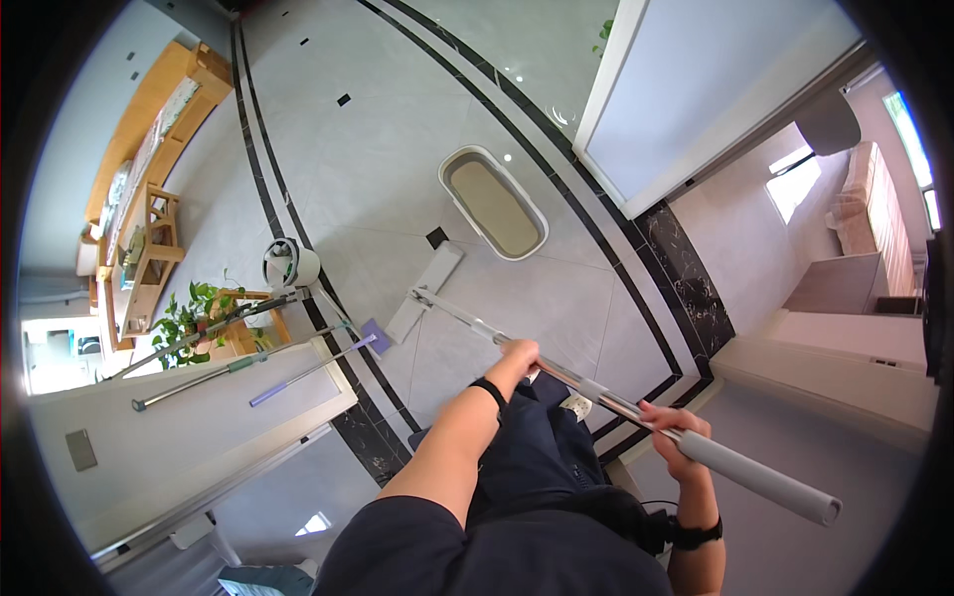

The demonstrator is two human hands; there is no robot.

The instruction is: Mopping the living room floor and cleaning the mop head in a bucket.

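Observation:
A flat mop (426,292) lies with its long pale head on the grey tiled floor, ahead of me and slightly left. Its metal pole (557,372) slants back across my front to a thick grey grip (760,477) at the right. My left hand (519,356) is wrapped around the pole below its middle. Higher up, my right hand (680,438) holds it where the metal meets the grip, some fingers loosely extended. Beyond the mop head stands a white oblong bucket (493,203); whether the brownish-grey inside is water or its bottom is hard to tell.
Left of the mop head, a purple-headed cleaning tool (376,337) and other poles (246,363) lean by a white door (186,417). A round bin (291,264), potted plant (190,320) and wooden bench (160,141) stand farther left. Another white door (708,89) stands at right.

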